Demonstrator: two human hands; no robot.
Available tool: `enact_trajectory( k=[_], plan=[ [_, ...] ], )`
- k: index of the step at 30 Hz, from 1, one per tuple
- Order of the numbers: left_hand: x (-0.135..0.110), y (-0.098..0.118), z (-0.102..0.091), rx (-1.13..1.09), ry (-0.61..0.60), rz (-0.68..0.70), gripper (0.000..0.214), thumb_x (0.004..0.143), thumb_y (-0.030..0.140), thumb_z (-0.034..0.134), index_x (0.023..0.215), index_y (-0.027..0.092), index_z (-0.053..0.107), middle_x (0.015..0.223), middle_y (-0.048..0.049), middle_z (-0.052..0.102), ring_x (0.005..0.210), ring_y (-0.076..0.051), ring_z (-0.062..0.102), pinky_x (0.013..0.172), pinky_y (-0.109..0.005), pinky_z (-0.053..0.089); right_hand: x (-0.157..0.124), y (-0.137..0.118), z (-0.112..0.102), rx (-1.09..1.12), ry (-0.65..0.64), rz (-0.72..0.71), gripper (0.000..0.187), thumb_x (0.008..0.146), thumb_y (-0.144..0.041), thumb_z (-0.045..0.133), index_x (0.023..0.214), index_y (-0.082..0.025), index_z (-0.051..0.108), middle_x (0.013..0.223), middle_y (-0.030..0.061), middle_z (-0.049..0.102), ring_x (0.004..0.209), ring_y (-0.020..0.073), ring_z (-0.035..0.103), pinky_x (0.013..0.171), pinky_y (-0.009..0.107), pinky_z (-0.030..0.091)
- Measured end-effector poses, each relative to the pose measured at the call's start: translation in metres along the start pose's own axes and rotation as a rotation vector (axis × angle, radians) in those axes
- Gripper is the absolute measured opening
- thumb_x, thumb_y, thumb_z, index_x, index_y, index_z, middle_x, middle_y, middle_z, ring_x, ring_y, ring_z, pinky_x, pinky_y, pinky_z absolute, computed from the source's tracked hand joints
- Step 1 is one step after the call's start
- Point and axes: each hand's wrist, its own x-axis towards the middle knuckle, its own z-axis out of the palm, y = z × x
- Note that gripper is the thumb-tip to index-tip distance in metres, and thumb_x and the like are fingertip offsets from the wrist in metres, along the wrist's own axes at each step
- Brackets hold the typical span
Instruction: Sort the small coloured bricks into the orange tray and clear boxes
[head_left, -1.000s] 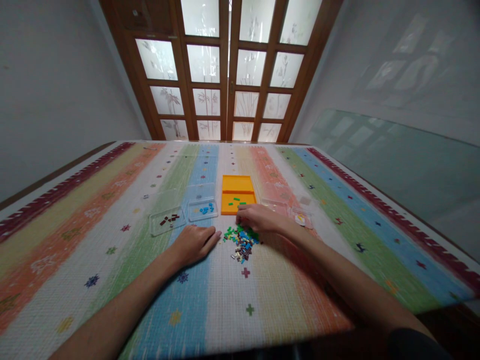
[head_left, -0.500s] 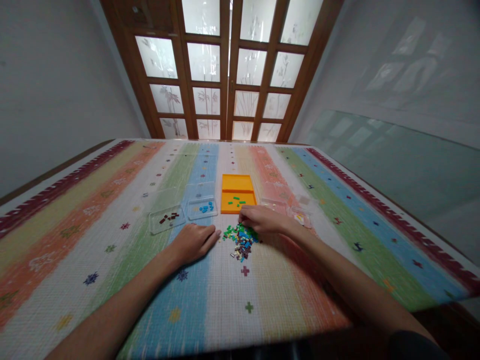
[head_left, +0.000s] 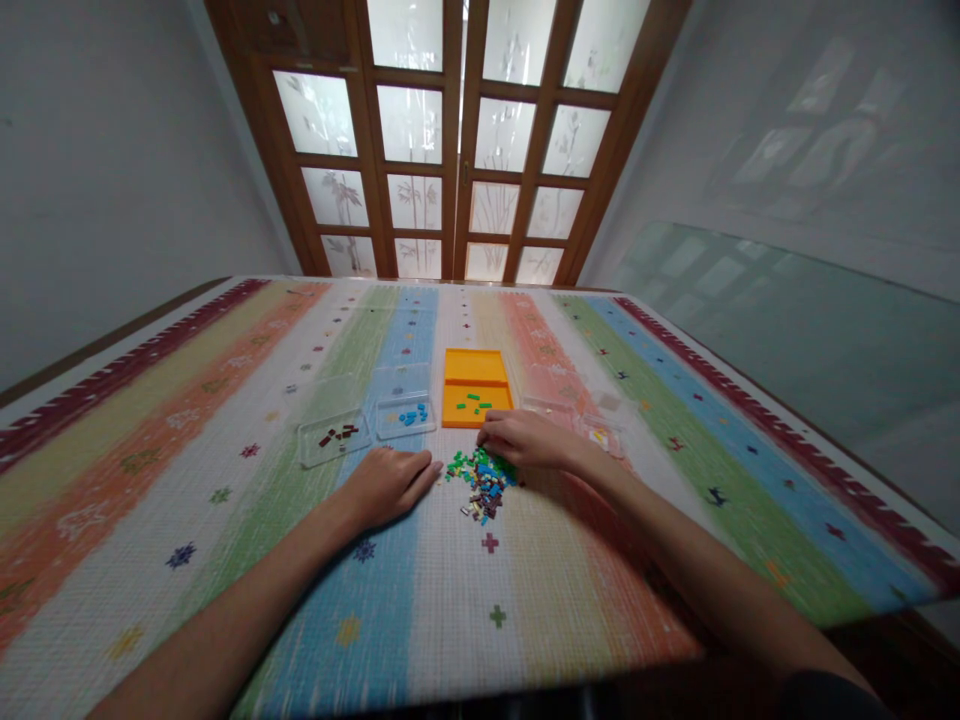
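Observation:
A heap of small toy building bricks (head_left: 487, 492) in green, blue, brown and pale colours lies on the striped tablecloth. My right hand (head_left: 529, 438) is over its far right edge, fingers bent down and pinched together; their tips and whatever they hold are hidden. Just beyond stands an orange tray (head_left: 451, 417) with several green bricks (head_left: 474, 399) in its front half. To the left of the heap my left hand (head_left: 390, 483) rests on the cloth, loosely extended, its thumb and fingertips pointing at the bricks without visibly holding anything.
Left of the orange tray are a clear box (head_left: 405, 434) with blue bricks (head_left: 413, 413) and another clear box (head_left: 306, 452) with brown bricks (head_left: 337, 437). On the right, beyond my right wrist, sit two more clear boxes, one with yellow and white pieces (head_left: 598, 437).
Hardly anything differs. My right hand stays at the heap with only a slight shift of its fingers, and my left hand keeps its place on the cloth.

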Motion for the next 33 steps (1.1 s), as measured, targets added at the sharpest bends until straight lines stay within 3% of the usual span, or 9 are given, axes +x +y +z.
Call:
enact_trajectory(
  k=[13,22,33],
  plan=[
    [0.001,-0.001,0.002,0.022,-0.008,0.010,0.050,0.110,0.040,0.027,0.079,0.019,0.061,0.065,-0.0050,0.069,0.054,-0.019,0.061,0.056,-0.030,0.038,-0.003,-0.003,0.005,-0.019,-0.008,0.096,0.013,0.093,-0.010,0.059,0.098,-0.015,0.069,0.102,0.0113,0.070,0.083,0.0178,0.062,0.069,0.027,0.043],
    [0.000,0.000,0.001,0.025,0.023,0.035,0.051,0.110,0.040,0.025,0.078,0.020,0.060,0.062,-0.0036,0.066,0.053,-0.017,0.059,0.055,-0.029,0.039,-0.006,-0.004,0.000,0.067,0.075,0.152,0.011,0.091,-0.015,0.060,0.099,-0.017,0.068,0.091,0.0076,0.072,0.079,0.0171,0.062,0.072,0.028,0.045],
    [0.001,0.001,0.000,0.051,-0.009,0.033,0.049,0.110,0.038,0.026,0.080,0.019,0.060,0.065,-0.0041,0.068,0.055,-0.019,0.062,0.056,-0.030,0.040,-0.002,-0.003,0.017,0.005,0.107,0.051,0.011,0.086,-0.011,0.062,0.091,-0.017,0.070,0.088,0.0073,0.072,0.076,0.0156,0.060,0.067,0.026,0.040]
  ],
)
